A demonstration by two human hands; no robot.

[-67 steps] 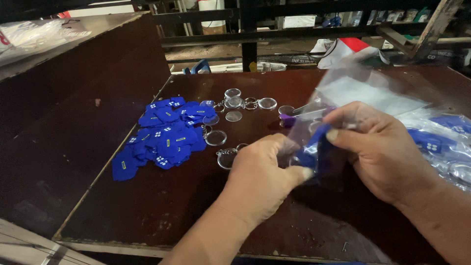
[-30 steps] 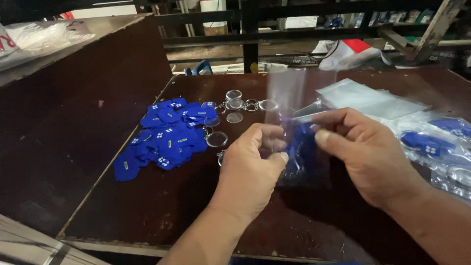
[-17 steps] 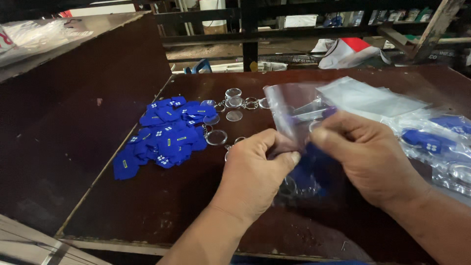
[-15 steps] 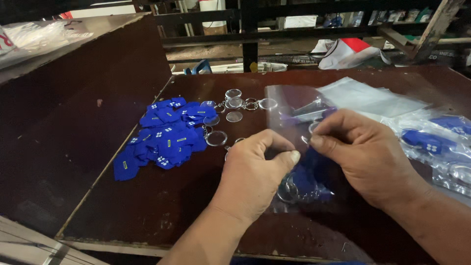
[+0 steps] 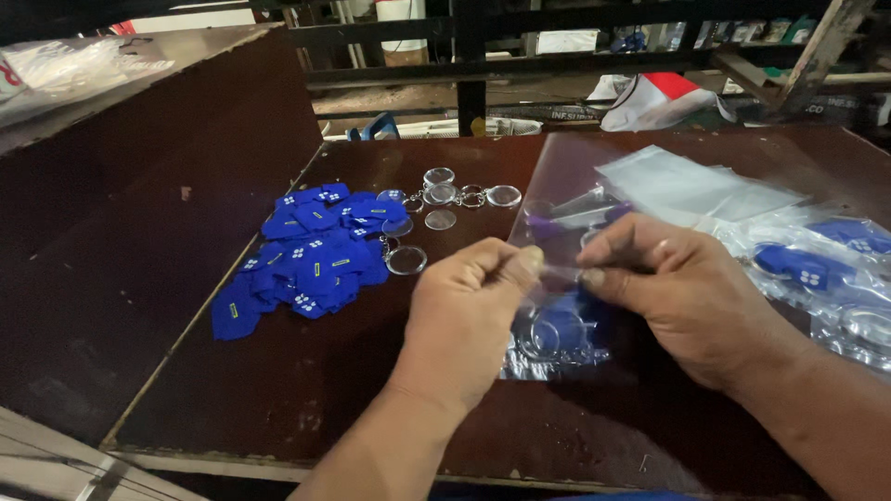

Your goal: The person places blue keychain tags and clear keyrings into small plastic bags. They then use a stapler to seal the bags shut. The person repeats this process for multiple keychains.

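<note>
1. I see my left hand (image 5: 469,311) and right hand (image 5: 691,297) pinching the clear bag (image 5: 566,278) at frame centre, mouth upward so the keyring stays inside.
2. Blue tags (image 5: 311,255) heaped left on the desk (image 5: 278,399), within reach.

Work surface: dark brown wooden table (image 5: 278,408), top scuffed, near edge worn pale. At left, a raised dark wooden panel (image 5: 130,186) slopes away. Far side: black metal railing (image 5: 473,65) with rough timber posts (image 5: 817,46) beyond. Lighting dim, brighter toward the far background.
</note>
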